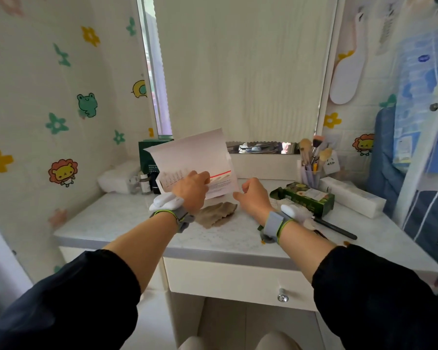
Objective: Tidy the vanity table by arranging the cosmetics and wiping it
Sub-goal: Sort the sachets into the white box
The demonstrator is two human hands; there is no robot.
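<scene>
From the head camera, looking down along both forearms in dark sleeves, with a grey band on each wrist.

Over the back middle of the table (111,223), gripping a white folded paper (195,157) with the left hand (194,188), fingers curled round its lower part. Held upright and tilted a little to the left, top flap open, printed lines and a red stripe near the bottom edge. Off the tabletop, in front of the covered mirror.

Just right of the paper's lower corner, the right hand (253,197), fingers curled inward, thumb towards the paper. Cannot tell whether touching or pinching that corner.

Beneath the paper and between the two wrists, a crumpled beige cloth (216,214) lying flat on the table.

On the right side: a green box (307,197) on its side, near the right wrist; behind it a cup (311,176) packed with makeup brushes (314,150), standing upright; beside these a long white box (352,197) lying flat; nearer the front edge a black brush (336,227) lying loose.

At the back left: a dark green box (147,157) partly hidden by the paper, small bottles (144,181) in front of it, and a white pouch (114,179) against the wall.

Below the tabletop, a white drawer (238,281) with a shiny knob (283,297).
</scene>
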